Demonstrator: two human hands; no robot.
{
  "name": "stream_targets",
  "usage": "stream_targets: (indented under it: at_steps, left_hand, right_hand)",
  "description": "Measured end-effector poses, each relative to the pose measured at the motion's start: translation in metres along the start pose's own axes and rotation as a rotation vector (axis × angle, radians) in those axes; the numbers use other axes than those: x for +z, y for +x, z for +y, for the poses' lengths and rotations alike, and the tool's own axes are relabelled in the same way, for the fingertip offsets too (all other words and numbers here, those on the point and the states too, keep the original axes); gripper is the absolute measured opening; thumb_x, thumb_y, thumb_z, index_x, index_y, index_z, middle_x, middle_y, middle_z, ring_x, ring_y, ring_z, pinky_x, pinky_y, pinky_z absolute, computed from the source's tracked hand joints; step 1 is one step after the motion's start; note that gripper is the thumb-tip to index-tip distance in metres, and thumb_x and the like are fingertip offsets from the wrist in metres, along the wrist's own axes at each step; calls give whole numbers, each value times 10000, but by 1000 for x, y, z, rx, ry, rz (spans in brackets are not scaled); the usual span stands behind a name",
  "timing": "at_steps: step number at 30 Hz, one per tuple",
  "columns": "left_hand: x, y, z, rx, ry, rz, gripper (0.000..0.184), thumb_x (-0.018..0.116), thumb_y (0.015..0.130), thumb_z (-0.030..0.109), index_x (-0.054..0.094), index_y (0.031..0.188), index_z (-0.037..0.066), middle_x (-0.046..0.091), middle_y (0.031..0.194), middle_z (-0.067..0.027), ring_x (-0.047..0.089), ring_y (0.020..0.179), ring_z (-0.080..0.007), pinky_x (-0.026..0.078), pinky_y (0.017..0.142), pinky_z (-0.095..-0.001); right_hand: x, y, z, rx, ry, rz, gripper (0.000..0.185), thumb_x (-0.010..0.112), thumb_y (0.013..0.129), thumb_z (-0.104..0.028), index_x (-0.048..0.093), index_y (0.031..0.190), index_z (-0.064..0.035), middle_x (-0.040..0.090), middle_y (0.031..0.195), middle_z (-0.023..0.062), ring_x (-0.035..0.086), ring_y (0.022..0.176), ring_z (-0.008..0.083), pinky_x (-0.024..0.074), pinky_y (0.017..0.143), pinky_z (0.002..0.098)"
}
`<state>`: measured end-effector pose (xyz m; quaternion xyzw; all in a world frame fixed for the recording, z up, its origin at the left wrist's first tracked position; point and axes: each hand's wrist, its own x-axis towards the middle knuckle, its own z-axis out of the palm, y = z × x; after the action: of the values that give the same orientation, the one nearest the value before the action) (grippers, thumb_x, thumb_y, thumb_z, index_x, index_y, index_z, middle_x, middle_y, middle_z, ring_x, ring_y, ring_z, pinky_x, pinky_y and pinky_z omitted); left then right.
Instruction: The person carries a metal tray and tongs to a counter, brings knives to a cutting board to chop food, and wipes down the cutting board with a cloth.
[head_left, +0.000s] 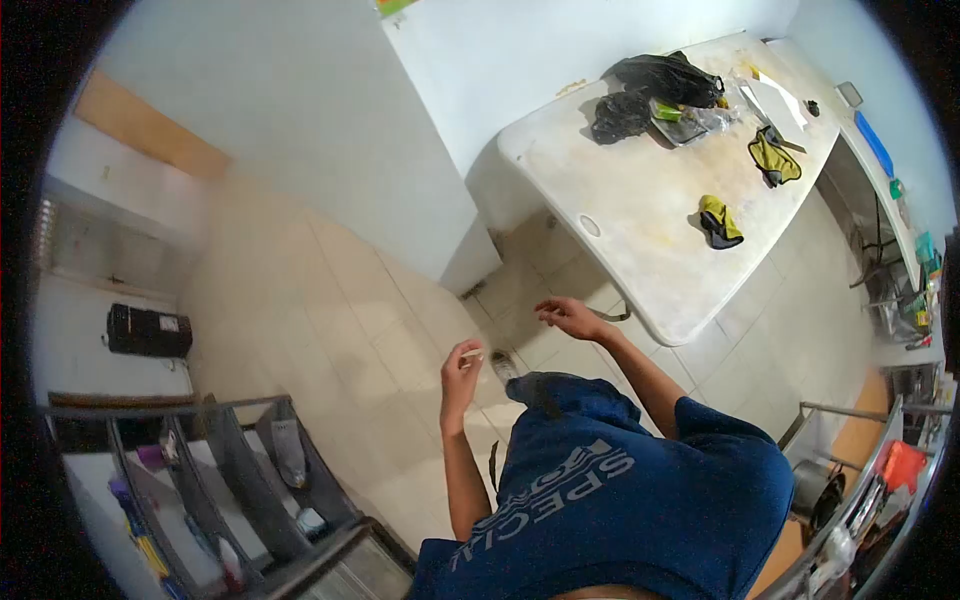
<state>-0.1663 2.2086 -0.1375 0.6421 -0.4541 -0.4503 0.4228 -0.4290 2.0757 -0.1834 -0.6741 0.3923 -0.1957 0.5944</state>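
Observation:
My left hand [460, 375] is raised over the tiled floor in front of my body. Its fingers are curled, and a small pale thing [472, 354] shows between thumb and fingers, too small to name. My right hand [571, 318] hovers near the corner of the white table [540, 150], apart from it. The fingers there are loosely bent and spread, with nothing visible in them. On the table lie two yellow-and-black cloth pieces, perhaps gloves: one nearer [719, 222] and one farther back [774, 157].
A black plastic bag [665, 80] and white papers [776, 108] lie at the table's far end. A grey rack with compartments [270, 440] stands at lower left. Metal shelving with a pot [818, 492] is at lower right. A wall [440, 100] ends beside the table.

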Motion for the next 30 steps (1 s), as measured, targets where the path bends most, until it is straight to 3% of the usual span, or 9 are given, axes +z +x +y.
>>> stream_targets:
  at_steps: [5,8,10,12,14,19,23,27,30]
  left_hand:
    - [128,-87,-13,-21,-70,218,287,629,892,106,595,1165,25,637,1118,-51,591,930,-139,465,864,-290]
    - [210,-169,-31,39,-57,438,263,618,914,87,582,1166,21,629,1124,-74,587,969,-141,495,844,-308]
    - [260,-223,-22,-287,-233,604,250,610,925,114,584,1159,33,627,1131,-82,601,969,-160,501,813,-333]
    - [329,-260,6,-416,-373,749,233,598,932,130,592,1154,61,626,1122,-70,615,953,-169,499,765,-332]
    - [386,-269,24,-468,-369,761,232,591,935,127,593,1160,73,627,1117,-58,620,932,-165,495,747,-319]
    - [530,-226,72,-579,-343,814,240,585,938,121,591,1175,92,628,1104,-38,622,903,-156,489,721,-301]
    - [653,-117,148,-380,-382,815,229,602,935,129,587,1156,74,624,1088,-43,614,891,-138,481,694,-279]
    - [761,13,221,-157,-312,604,241,609,928,121,584,1144,18,624,1076,-48,623,898,-162,492,742,-273]
    - [826,85,297,-61,-173,396,280,625,915,168,592,1172,61,627,1155,-54,633,941,-167,499,779,-309]
  right_hand:
    - [-102,-121,44,10,137,-47,309,590,929,-175,580,1192,-14,669,937,99,629,805,160,515,741,300]
    - [-174,-196,48,-44,-156,-107,273,598,853,-88,651,1117,-45,682,922,86,618,780,135,516,722,295]
    - [-231,-222,52,-113,-282,-128,250,639,839,-132,677,1077,-65,694,884,109,646,778,159,523,721,325]
    - [-295,-237,45,27,-358,-162,264,659,829,-155,672,1082,-80,694,863,132,671,760,206,531,727,350]
    - [-346,-241,49,-48,-434,-41,271,657,839,-170,659,1096,-85,692,855,125,675,732,224,536,709,368]
    - [-485,-258,81,-144,-262,20,268,650,849,-187,651,1102,-97,697,877,110,684,753,239,537,703,380]
    - [-649,-271,113,-151,-452,74,250,663,829,-149,656,1070,-82,689,863,90,672,746,239,530,676,346]
    - [-841,-282,139,-34,-826,364,362,717,774,-177,636,1121,-112,651,1079,111,613,1015,288,482,864,413]
    - [-970,-259,180,-70,-938,851,468,734,753,-204,596,1192,-118,567,1199,164,514,1132,369,432,938,452]
